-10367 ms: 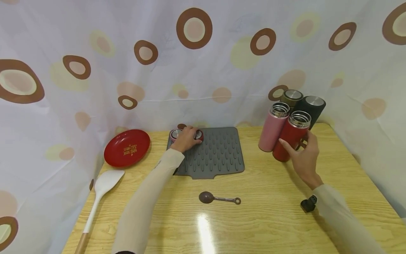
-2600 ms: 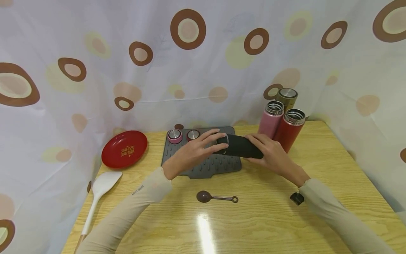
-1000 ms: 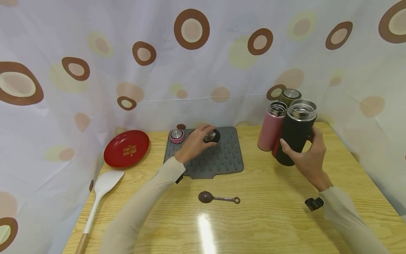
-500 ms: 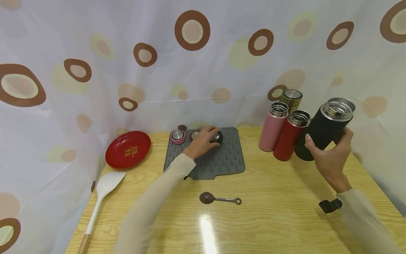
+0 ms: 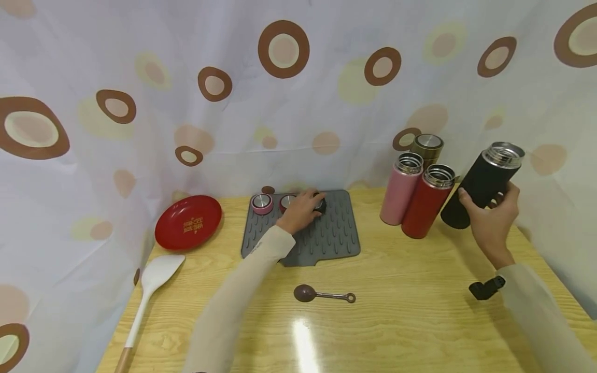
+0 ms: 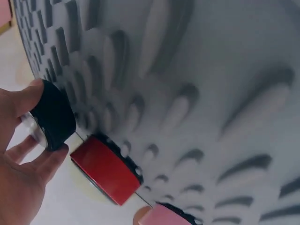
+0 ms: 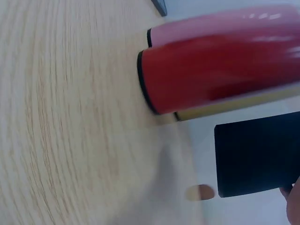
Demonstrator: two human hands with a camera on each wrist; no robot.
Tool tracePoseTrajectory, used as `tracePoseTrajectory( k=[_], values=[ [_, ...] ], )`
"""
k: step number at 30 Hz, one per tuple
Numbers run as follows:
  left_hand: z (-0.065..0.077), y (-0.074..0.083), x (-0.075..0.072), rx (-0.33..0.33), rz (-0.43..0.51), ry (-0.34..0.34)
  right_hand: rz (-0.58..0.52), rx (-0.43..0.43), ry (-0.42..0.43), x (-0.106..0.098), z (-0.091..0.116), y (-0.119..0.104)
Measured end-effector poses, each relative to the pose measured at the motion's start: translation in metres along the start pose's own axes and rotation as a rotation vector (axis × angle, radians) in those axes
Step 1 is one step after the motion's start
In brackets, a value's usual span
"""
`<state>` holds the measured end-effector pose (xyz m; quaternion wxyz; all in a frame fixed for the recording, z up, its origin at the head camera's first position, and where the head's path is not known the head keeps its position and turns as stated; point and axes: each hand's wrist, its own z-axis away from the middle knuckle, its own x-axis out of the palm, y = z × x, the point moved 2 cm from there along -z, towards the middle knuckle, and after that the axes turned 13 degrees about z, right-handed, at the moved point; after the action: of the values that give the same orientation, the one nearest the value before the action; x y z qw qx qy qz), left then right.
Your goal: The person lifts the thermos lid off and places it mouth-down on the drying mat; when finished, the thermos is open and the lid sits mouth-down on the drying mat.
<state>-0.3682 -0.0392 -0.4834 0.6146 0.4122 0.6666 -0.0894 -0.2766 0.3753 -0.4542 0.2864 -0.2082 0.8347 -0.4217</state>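
Note:
My left hand (image 5: pixel 300 211) grips a black thermos lid (image 6: pixel 55 115) at the mat's surface, thumb and fingers around its side. Beside that lid on the grey ridged mat (image 5: pixel 338 233) are a red lid (image 6: pixel 107 168) and a pink lid (image 5: pixel 262 204). My right hand (image 5: pixel 495 220) holds a lidless black thermos (image 5: pixel 482 178), tilted to the right; its base shows in the right wrist view above a shadow on the table. To its left stand a lidless red thermos (image 5: pixel 425 204), a lidless pink one (image 5: pixel 401 191), and a gold thermos (image 5: pixel 428 146) with its lid on.
A brown spoon (image 5: pixel 305 293) lies in front of the mat. On the left are a red plate (image 5: pixel 170 233) and a white turner (image 5: pixel 156 272) with a wooden handle. A patterned curtain (image 5: pixel 298 114) hangs behind the wooden table (image 5: pixel 396 311).
The black thermos was uncapped and its lid carried left to the mat beside the other lids. My right hand has since moved the thermos right, from in front of the red one.

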Motion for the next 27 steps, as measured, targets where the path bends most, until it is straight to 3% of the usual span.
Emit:
tracePoseTrajectory(
  k=[3, 11, 19, 27],
  values=[
    [-0.004, 0.0, 0.005, 0.006, 0.013, 0.003, 0.028, 0.032, -0.043, 0.009, -0.008, 0.022],
    [-0.01, -0.004, 0.008, -0.114, 0.056, -0.04, 0.084, 0.064, -0.14, 0.022, -0.007, 0.047],
    [-0.015, -0.005, 0.006, -0.17, 0.094, -0.05, 0.067, 0.063, -0.19, 0.024, -0.013, 0.056],
    [-0.02, -0.005, 0.01, -0.201, 0.058, -0.05, 0.191, 0.089, -0.25, 0.016, -0.015, 0.047]
  ],
)
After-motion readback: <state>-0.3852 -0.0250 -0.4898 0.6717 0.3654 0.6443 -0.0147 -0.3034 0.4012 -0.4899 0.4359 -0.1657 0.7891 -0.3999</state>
